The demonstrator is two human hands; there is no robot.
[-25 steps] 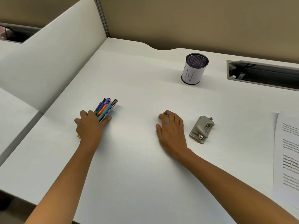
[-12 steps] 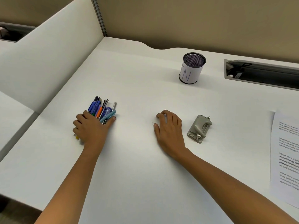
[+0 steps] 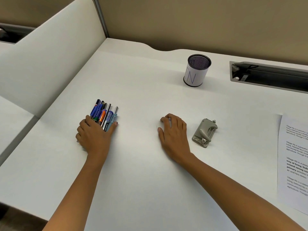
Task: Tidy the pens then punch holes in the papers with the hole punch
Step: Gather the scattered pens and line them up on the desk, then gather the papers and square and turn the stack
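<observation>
Desk: our white laminate desk (image 3: 150,180) carries everything, and the black mesh pen cup with a white paper label (image 3: 196,70) standing upright near its far edge is our landmark.
Papers: the white printed sheets (image 3: 293,164) lie flat, well to the right of the cup and nearer to us. We judge they are parked there until the punching step.
Left hand: our left hand (image 3: 96,135) is well apart from the cup, to its left and nearer to us. Its fingers and thumb are curled round the pens, gathering them into one bundle so that they can go over in a single carry.
Right hand: our right hand (image 3: 173,134) rests on the desk, nearer to us than the cup and slightly to its left. The fingers are loosely bent and hold nothing we can make out, so it looks idle.
Pens: the bundle of blue, orange, green and black pens (image 3: 103,114) juts from the left hand, tips pointing away from us, not yet in the cup.
Hole punch: the small grey metal hole punch (image 3: 204,132) sits untouched, nearer to us than the cup and just beside the right hand, handy for later.
</observation>
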